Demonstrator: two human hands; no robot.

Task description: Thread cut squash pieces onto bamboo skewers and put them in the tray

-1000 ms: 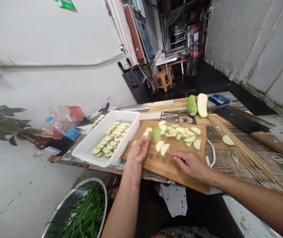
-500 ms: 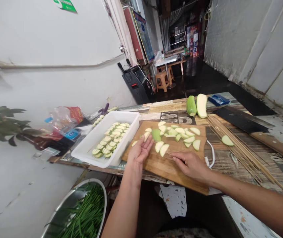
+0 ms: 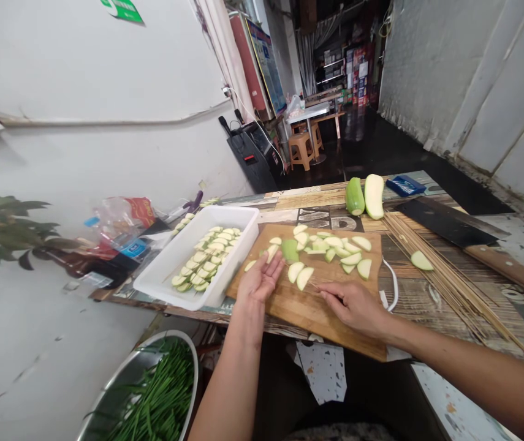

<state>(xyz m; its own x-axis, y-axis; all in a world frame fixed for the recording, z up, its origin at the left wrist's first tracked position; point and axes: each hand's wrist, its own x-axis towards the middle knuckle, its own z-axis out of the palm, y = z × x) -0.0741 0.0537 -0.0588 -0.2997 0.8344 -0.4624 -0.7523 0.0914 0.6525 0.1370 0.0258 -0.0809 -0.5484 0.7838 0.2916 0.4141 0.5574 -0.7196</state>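
Observation:
My right hand pinches a thin bamboo skewer low over the wooden cutting board. Two pale zucchini slices with green rind are threaded on it, pointing toward my left hand. That hand is turned palm up, fingers slightly curled, with a zucchini slice at its fingertips; its grip is partly hidden. Behind, a loose pile of cut zucchini slices lies on the board.
Left of the board, a white plastic tub holds rows of skewered slices. Zucchini halves, a blue box, a cleaver and bamboo skewers lie right and behind. Below left stands a metal basin of green stalks.
Almost nothing differs. The whole view has shifted very slightly, while both hands and the skewer keep their positions over the board.

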